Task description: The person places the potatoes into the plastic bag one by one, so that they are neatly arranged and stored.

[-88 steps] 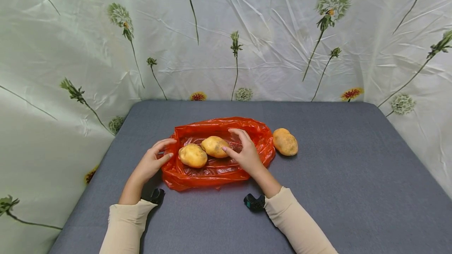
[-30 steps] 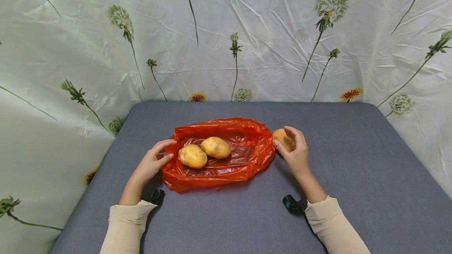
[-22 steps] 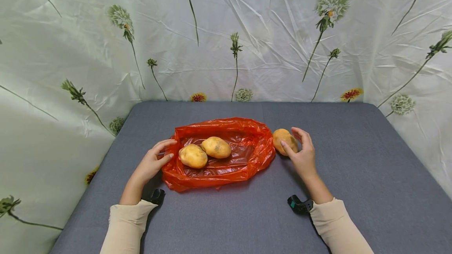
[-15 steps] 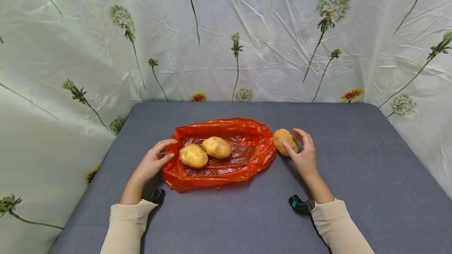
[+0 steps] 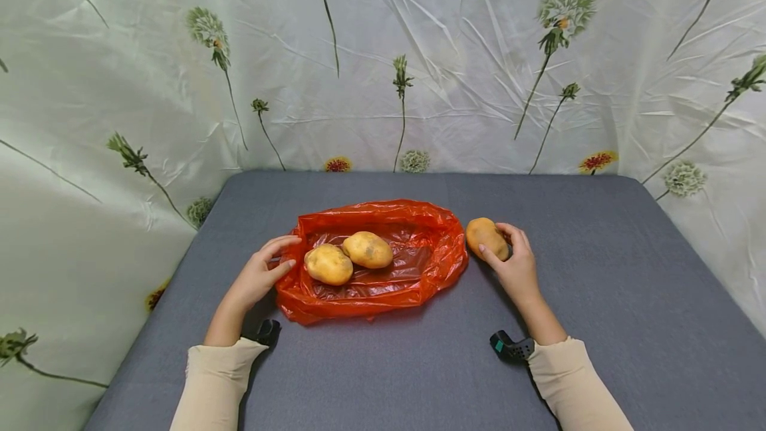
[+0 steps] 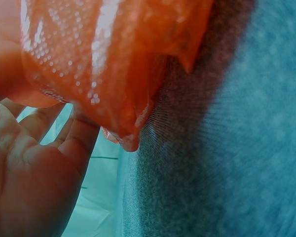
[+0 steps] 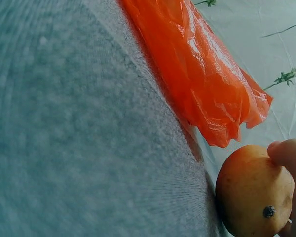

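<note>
My right hand (image 5: 518,270) grips a potato (image 5: 486,238) just right of a red plastic bag (image 5: 439,271), thumb on its near side and fingers on its far side. In the right wrist view, a dark spot marks this potato (image 7: 251,190), and only part of the hand shows. At the bag's left end, my left hand (image 5: 254,278) touches the plastic with thumb and fingers spread apart; in the left wrist view, the bag (image 6: 103,64) covers some of its fingers. Two more potatoes, one left (image 5: 328,265) and one right (image 5: 368,249), lie side by side inside the spread bag.
A grey cloth-covered table (image 5: 383,378) lies under everything. White fabric (image 5: 467,85) printed with flowers hangs behind and at the sides. Black wrist devices, left (image 5: 266,332) and right (image 5: 510,347), sit at the sleeve ends.
My right hand has left the potatoes in the bag, moved right to the outer potato, closed round it and shifted it slightly right, away from the bag. The left hand stays put.
</note>
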